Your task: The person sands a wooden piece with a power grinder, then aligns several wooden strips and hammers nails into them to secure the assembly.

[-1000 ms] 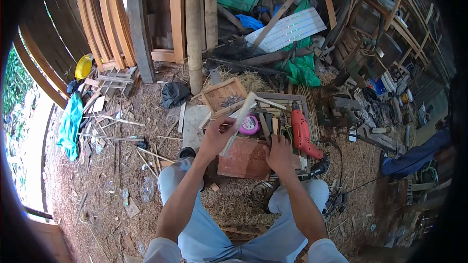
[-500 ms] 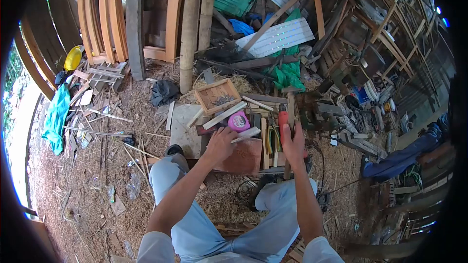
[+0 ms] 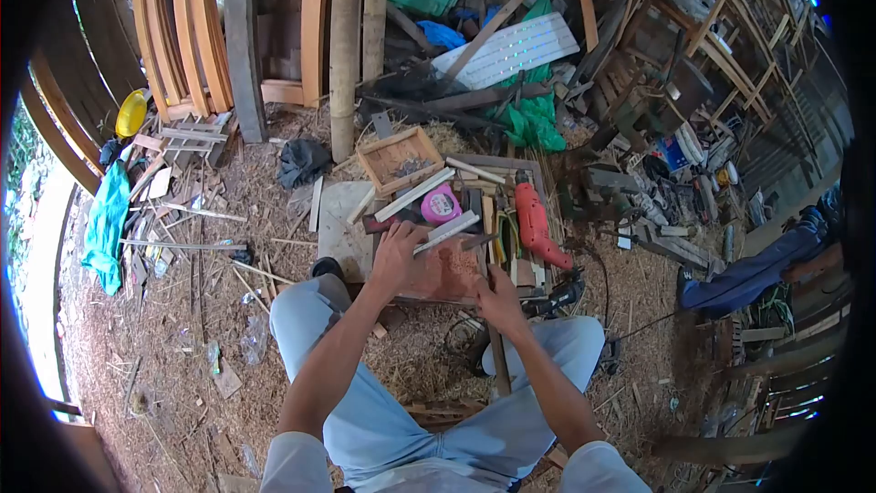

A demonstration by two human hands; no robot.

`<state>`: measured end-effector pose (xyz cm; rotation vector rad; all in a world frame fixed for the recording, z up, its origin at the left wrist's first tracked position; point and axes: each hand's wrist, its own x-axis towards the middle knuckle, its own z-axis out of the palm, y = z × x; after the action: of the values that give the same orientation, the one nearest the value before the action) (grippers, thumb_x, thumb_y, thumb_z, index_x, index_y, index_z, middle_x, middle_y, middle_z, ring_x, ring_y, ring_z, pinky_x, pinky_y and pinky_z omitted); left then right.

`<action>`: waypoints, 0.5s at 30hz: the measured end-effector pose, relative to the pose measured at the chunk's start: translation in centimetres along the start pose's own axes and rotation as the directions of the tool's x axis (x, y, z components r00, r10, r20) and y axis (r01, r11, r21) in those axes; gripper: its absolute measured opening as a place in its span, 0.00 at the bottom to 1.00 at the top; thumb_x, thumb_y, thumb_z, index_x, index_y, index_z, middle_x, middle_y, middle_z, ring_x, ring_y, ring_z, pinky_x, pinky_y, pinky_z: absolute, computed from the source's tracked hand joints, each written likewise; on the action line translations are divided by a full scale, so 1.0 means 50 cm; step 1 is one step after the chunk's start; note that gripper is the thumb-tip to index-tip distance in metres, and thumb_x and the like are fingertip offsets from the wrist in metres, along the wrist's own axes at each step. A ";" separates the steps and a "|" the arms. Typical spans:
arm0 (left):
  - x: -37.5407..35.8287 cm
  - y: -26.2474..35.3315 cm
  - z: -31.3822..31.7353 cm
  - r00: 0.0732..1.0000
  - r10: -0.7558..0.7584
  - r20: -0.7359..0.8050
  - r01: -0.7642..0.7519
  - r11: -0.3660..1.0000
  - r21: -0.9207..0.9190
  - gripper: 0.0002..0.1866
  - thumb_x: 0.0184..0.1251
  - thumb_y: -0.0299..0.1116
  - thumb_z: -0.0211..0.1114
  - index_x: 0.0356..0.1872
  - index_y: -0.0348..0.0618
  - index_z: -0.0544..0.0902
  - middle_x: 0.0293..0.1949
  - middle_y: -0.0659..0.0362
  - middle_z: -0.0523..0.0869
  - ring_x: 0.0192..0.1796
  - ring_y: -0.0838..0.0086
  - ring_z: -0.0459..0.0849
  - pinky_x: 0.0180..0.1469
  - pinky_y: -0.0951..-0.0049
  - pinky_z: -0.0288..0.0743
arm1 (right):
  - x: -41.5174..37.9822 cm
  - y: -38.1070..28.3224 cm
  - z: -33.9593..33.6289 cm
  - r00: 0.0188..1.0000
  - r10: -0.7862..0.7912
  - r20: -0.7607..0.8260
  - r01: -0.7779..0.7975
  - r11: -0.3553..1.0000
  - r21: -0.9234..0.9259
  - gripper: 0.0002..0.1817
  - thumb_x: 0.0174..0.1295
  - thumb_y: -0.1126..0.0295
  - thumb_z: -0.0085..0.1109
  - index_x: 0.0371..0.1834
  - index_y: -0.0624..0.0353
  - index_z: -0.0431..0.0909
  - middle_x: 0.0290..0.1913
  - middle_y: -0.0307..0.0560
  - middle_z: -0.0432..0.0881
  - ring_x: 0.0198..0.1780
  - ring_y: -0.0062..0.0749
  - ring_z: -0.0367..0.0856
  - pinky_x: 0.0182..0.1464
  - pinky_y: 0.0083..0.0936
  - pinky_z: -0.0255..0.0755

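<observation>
My right hand (image 3: pixel 500 301) is wrapped round the wooden handle of a hammer (image 3: pixel 498 361), its head up by the end of a pale wooden strip. My left hand (image 3: pixel 394 257) pinches the near end of that wooden strip (image 3: pixel 449 234), which lies over a reddish-brown board (image 3: pixel 438 278). Just beyond the strip sits a pink tape measure (image 3: pixel 441 205). A red power drill (image 3: pixel 540 226) lies to the right of the hammer, with yellow-green handled pliers (image 3: pixel 508 242) between them. Behind these, a shallow wooden box (image 3: pixel 399 161) holds small metal pieces, probably nails.
Wood shavings and offcuts cover the ground. A bamboo post (image 3: pixel 344 55) and upright timber frames stand at the back left. Scrap wood with a white slatted panel (image 3: pixel 508 50) is piled behind. At the right, another person's leg in blue trousers (image 3: pixel 753 267) shows.
My right hand has brought the hammer left and nearer, from beside the drill to over the board. The drill is now uncovered. My left hand stays at the strip.
</observation>
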<state>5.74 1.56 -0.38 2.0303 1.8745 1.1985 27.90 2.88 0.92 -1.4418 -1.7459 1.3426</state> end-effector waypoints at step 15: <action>0.040 0.000 -0.013 0.992 -0.113 0.065 0.122 0.978 -0.166 0.10 0.49 0.28 0.68 0.35 0.43 0.84 0.31 0.54 0.80 0.40 0.55 0.79 0.50 0.58 0.71 | -0.013 -0.075 -0.005 0.978 -0.205 -0.045 0.194 0.965 -0.179 0.19 0.70 0.61 0.47 0.54 0.66 0.67 0.28 0.56 0.77 0.30 0.45 0.77 0.35 0.35 0.69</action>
<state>5.17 3.06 0.95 1.8188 1.7735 1.2142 26.69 2.52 4.52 -1.3397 -1.9484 1.0522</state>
